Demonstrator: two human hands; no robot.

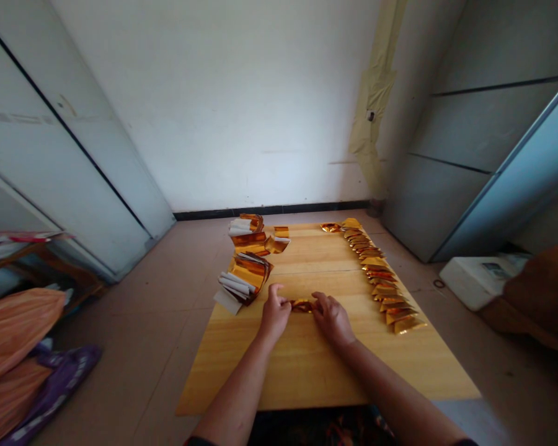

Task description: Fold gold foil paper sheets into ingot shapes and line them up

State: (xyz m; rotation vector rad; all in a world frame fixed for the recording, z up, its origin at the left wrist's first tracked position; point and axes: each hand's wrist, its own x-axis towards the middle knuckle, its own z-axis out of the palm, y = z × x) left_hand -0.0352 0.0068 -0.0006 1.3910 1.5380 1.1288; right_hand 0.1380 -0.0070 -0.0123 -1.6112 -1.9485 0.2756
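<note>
Right, from where I'm standing, the wooden tabletop [316,365] has a broad band of open wood running from its far edge to its near edge, between loose foil sheets [253,272] on its left and a row of folded foil pieces [384,288] along its right edge. Some of the sheets, showing gold faces and whitish backs, crowd its left edge. The widest open stretch is across its near part, where the forearms reach in over the near edge.

Around its middle is the gold foil strip [302,305], narrow and creased, its long axis running left to right, roughly in line with the tabletop's near edge. The left hand [275,310] pinches the strip's left end in its fingertips; the right hand [331,316] pinches the right end. The row runs from the tabletop's far right corner towards its near side, its pieces overlapping and lying mostly crosswise. Another shiny foil piece [331,228] sits by the far edge.
</note>
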